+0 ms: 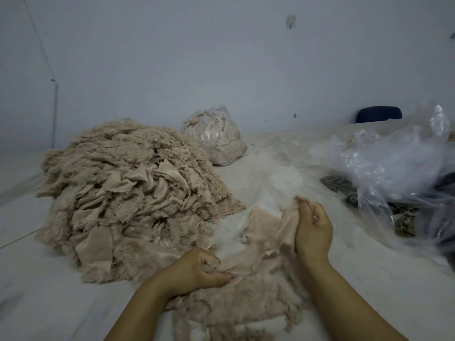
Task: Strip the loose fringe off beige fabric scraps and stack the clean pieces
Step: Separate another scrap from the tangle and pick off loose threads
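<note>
A large heap of beige fabric scraps (128,200) with frayed edges covers the left of the white table. A smaller mound of fluffy beige scraps (246,308) lies in front of me. My left hand (199,269) grips a bit of fabric at the top of that mound, fingers curled round it. My right hand (314,230) holds one beige scrap (285,225) raised off the table, its fringe sticking up past the fingertips. Another flat beige piece (261,220) lies just left of the raised scrap.
A tied clear bag stuffed with beige fluff (216,139) stands at the back. Crumpled clear plastic (394,173) lies at the right over grey-green scraps (403,220). A dark blue chair back (379,114) shows behind the table. White lint (283,178) dusts the middle.
</note>
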The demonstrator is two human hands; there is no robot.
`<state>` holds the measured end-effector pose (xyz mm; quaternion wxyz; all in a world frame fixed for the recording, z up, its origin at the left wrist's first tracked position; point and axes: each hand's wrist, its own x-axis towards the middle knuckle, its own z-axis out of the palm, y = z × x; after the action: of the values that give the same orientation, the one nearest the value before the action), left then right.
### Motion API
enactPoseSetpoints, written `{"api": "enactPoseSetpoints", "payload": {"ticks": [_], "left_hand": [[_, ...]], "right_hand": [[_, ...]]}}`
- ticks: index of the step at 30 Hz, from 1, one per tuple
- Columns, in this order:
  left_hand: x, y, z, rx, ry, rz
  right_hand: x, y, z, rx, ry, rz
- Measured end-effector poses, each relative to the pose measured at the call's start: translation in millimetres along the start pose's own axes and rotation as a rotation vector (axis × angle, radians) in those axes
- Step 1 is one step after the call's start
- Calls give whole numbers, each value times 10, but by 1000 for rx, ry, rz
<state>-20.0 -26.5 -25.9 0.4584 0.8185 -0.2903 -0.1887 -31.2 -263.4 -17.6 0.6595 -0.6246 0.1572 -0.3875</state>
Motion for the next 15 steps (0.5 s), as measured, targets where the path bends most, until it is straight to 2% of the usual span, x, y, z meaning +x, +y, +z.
{"api": "enactPoseSetpoints", "payload": {"ticks": [3, 6, 10, 13, 15], "left_hand": [[-6, 57, 2, 33, 85, -26], [99, 163, 92, -63, 256, 3], [313, 361, 202, -203, 288, 28], [445, 431, 222, -529, 369, -7], [470, 457, 197, -751, 420, -6]], "right_hand": [[-38, -40, 23, -23, -134, -17], [-143, -110, 131, -15, -293, -50], [-188, -229, 277, -34, -426, -123], [-125, -284, 273, 30, -409, -65], [-17, -263, 198, -19, -376, -50]]}}
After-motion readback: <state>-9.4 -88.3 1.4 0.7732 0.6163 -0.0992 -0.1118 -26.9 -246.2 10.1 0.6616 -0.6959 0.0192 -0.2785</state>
